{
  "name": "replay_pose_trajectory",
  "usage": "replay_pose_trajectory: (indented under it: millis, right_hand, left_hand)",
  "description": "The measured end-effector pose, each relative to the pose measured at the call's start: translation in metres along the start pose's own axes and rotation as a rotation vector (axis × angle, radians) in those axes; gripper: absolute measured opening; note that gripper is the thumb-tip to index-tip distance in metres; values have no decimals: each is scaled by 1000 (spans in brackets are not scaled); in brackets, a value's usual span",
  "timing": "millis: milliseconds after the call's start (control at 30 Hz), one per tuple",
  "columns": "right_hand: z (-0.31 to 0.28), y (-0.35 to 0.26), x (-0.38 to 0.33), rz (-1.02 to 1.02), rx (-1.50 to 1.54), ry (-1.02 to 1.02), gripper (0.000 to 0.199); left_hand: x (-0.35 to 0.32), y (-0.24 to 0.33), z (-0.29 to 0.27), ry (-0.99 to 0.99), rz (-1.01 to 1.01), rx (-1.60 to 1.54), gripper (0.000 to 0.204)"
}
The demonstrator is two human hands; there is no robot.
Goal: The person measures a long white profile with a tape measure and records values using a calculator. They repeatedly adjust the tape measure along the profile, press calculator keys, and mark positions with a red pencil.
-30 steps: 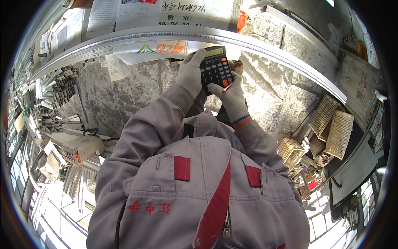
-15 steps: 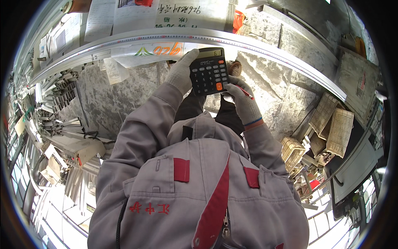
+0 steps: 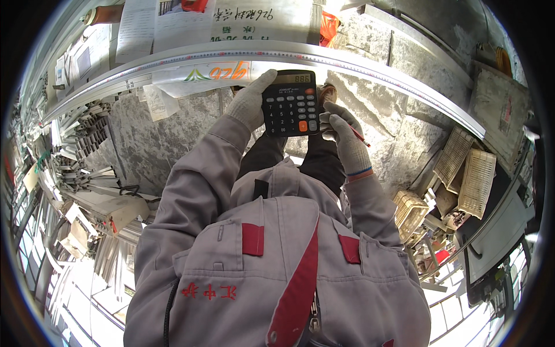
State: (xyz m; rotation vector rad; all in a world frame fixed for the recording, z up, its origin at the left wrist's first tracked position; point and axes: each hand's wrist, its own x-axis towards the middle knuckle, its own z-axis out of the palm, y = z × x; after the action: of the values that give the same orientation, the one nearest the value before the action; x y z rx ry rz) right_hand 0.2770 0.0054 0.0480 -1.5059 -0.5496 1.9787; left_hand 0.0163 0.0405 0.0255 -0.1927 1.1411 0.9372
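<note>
A black desk calculator (image 3: 289,110) with grey and orange keys is tilted up in front of my body, digits lit on its display. My left hand (image 3: 248,105), in a pale knit glove, grips it along its left side. Just off the calculator's lower right corner is my gloved right hand (image 3: 348,144), its fingers bent around a thin red pencil or pen (image 3: 361,137). The fingertips seem slightly apart from the keys. Beyond the calculator a long pale metal bar with a measuring scale (image 3: 266,54) runs across from left to right.
Papers (image 3: 136,29) and a red plastic bag (image 3: 329,28) lie past the bar. Bundles of metal profiles (image 3: 89,136) are stacked at left, near a box (image 3: 124,211). Wicker-like baskets (image 3: 476,184) stand at right beside a dusty board (image 3: 497,113).
My right hand has drawn back from the calculator's keys, down and to the right. The display shows different digits. The calculator has shifted slightly left and down in the left hand.
</note>
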Motion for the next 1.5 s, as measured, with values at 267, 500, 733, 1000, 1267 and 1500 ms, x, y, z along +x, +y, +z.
replay_pose_trajectory:
  millis: [267, 500, 733, 1000, 1267, 1500]
  right_hand:
    - [-57, -47, 40, -227, -381, 103, 36]
    - [-80, -74, 69, -256, -318, 135, 23]
    - [-93, -74, 100, -247, -417, 118, 19]
    - [-110, -78, 122, -255, -494, 67, 20]
    - [-126, -83, 138, -335, -492, 20, 19]
    - [-144, -88, 143, -324, -529, 57, 17]
  left_hand:
    - [2, -7, 20, -4, -53, -59, 32]
    - [13, -21, 29, 0, -61, 3, 34]
    - [30, -30, 34, -25, -63, 31, 35]
    - [41, -30, 48, 35, -108, 45, 38]
    - [49, -28, 56, -47, -47, 41, 38]
    - [59, -31, 58, -21, -61, 71, 37]
